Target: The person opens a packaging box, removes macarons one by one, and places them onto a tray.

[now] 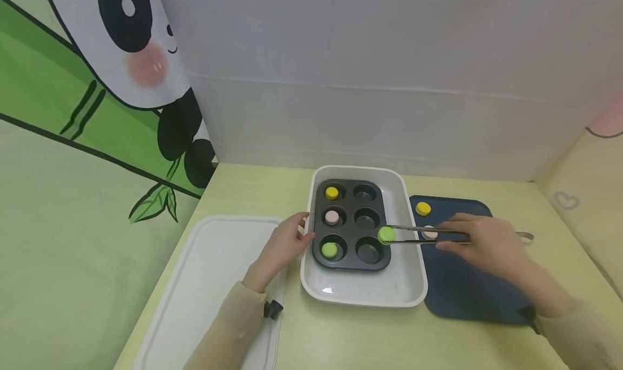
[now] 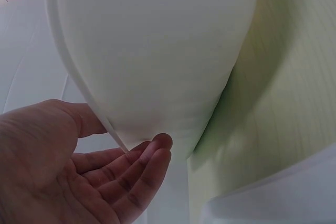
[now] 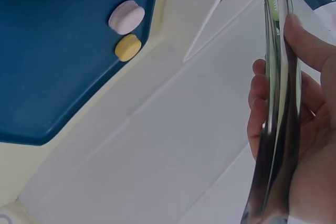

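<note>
My right hand point(image 1: 494, 245) grips metal tongs point(image 3: 277, 98), thumb on one arm and fingers round the other. Between the tong tips is a green macaron point(image 1: 386, 235), over the right edge of a dark muffin tin point(image 1: 349, 240). The tin sits in a white tray point(image 1: 362, 294). Its left column holds a yellow macaron point(image 1: 331, 192), a pale pink macaron point(image 1: 332, 217) and another green macaron point(image 1: 329, 250); the right column's cups are bare. At the tray's left side, my left hand point(image 2: 89, 166) pinches the rim between thumb and fingers.
Right of the white tray lies a dark blue tray point(image 1: 472, 294), bearing a yellow macaron point(image 3: 128, 47) and a pink macaron point(image 3: 127, 17). A white lid-like board point(image 1: 209, 283) lies to the left, under my left forearm. A pale wall sheet point(image 1: 370, 116) stands behind the table.
</note>
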A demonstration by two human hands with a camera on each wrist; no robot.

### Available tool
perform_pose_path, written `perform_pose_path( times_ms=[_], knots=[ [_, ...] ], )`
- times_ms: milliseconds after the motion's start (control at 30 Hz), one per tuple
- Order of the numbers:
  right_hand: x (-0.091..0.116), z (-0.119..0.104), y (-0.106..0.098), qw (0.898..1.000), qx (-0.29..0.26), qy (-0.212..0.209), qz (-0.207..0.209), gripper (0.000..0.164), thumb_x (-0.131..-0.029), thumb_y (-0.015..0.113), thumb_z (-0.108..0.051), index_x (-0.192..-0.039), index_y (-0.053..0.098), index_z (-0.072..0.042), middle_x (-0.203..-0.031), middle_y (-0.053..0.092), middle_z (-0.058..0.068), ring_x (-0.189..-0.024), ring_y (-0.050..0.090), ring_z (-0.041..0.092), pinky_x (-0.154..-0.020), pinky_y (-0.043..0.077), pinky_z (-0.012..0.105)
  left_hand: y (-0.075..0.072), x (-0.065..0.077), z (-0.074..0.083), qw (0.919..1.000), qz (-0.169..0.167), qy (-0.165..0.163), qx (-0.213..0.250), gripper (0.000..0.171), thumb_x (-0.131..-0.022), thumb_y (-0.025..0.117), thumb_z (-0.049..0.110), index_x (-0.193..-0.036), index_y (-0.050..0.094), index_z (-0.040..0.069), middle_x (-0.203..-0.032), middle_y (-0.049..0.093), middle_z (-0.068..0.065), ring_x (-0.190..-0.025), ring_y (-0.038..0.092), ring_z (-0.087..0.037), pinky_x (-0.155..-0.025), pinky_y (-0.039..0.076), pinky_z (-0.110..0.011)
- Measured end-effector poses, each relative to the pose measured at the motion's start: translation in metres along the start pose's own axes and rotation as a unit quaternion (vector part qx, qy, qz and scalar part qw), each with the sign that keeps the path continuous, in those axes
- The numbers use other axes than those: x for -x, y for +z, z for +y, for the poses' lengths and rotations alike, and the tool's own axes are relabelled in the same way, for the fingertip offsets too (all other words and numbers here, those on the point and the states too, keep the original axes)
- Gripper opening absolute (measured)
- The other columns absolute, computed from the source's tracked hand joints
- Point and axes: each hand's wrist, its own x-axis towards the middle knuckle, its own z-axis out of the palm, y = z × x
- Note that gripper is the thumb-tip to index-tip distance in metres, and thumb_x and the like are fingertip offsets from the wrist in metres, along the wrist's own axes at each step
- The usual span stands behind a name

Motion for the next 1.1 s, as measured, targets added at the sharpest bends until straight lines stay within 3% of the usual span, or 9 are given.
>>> perform_pose_path(
  times_ms=[233, 467, 733, 1100],
  knots=[
    [0.014, 0.011, -0.008, 0.999, 0.018, 0.021, 0.017, 0.036, -0.066, 0.090, -0.037, -0.095, 0.080, -0.018, -0.088, 0.071, -0.007, -0.055, 0.051, 0.001, -0.044, 0.033, 0.023, 0.000, -0.001, 0.000, 1.0000, 0.001, 0.000, 0.001, 0.057, -0.095, 0.069, 0.018, -0.144, 0.047, 0.001, -0.118, 0.062, -0.013, -0.081, 0.062, -0.015, -0.066, 0.054, -0.030],
    [0.033, 0.025, -0.015, 0.998, 0.025, 0.055, 0.024, 0.035, -0.065, 0.090, -0.035, -0.093, 0.080, -0.018, -0.090, 0.073, -0.003, -0.062, 0.064, 0.015, -0.047, 0.038, 0.027, 0.002, -0.001, -0.001, 1.0000, 0.002, 0.001, -0.007, 0.056, -0.095, 0.068, 0.019, -0.144, 0.047, 0.002, -0.118, 0.062, -0.012, -0.081, 0.062, -0.015, -0.066, 0.053, -0.030],
    [0.059, 0.040, -0.019, 0.996, 0.021, 0.084, 0.027, 0.037, -0.066, 0.090, -0.036, -0.096, 0.078, -0.019, -0.079, 0.060, -0.019, -0.058, 0.045, -0.007, -0.046, 0.032, 0.023, 0.005, -0.002, -0.004, 0.9999, 0.009, 0.007, -0.011, 0.055, -0.095, 0.068, 0.019, -0.144, 0.048, 0.001, -0.117, 0.063, -0.012, -0.078, 0.061, -0.013, -0.064, 0.052, -0.029],
    [0.091, 0.054, -0.011, 0.993, 0.018, 0.113, -0.006, 0.035, -0.069, 0.089, -0.035, -0.096, 0.078, -0.015, -0.085, 0.069, -0.008, -0.059, 0.046, -0.010, -0.045, 0.032, 0.022, 0.004, -0.003, -0.003, 1.0000, 0.005, 0.000, -0.006, 0.055, -0.095, 0.068, 0.019, -0.144, 0.048, 0.002, -0.115, 0.063, -0.011, -0.078, 0.061, -0.014, -0.063, 0.052, -0.029]
  ],
)
